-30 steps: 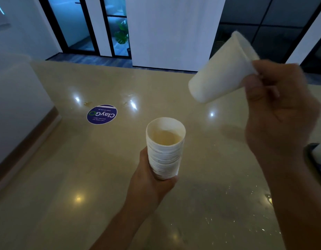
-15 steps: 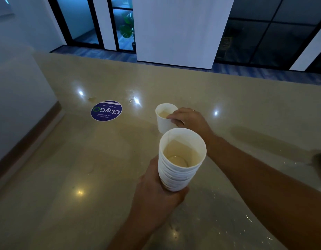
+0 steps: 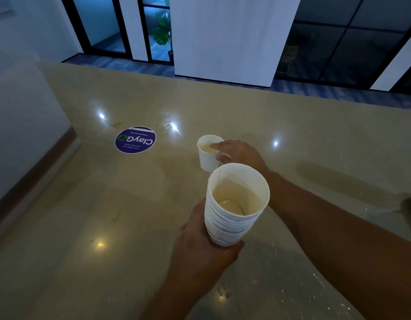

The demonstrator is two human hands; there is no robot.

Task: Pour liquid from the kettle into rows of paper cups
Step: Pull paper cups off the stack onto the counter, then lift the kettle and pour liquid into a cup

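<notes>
Left hand (image 3: 200, 252) grips the cup stack (image 3: 234, 209) up off the counter (image 3: 107, 227). Beyond the stack, the right hand (image 3: 240, 153) pinches a single cup (image 3: 208, 155) standing upright, right of the round sticker (image 3: 135, 139).

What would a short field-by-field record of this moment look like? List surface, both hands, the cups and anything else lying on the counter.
surface: glossy beige counter
left hand: grips the stack of paper cups from below, raised off the counter
right hand: fingers on the rim and side of the single paper cup
single paper cup: upright on the counter, beyond the stack
round blue sticker: flat on the counter, left of the single cup
kettle: not in view
</notes>
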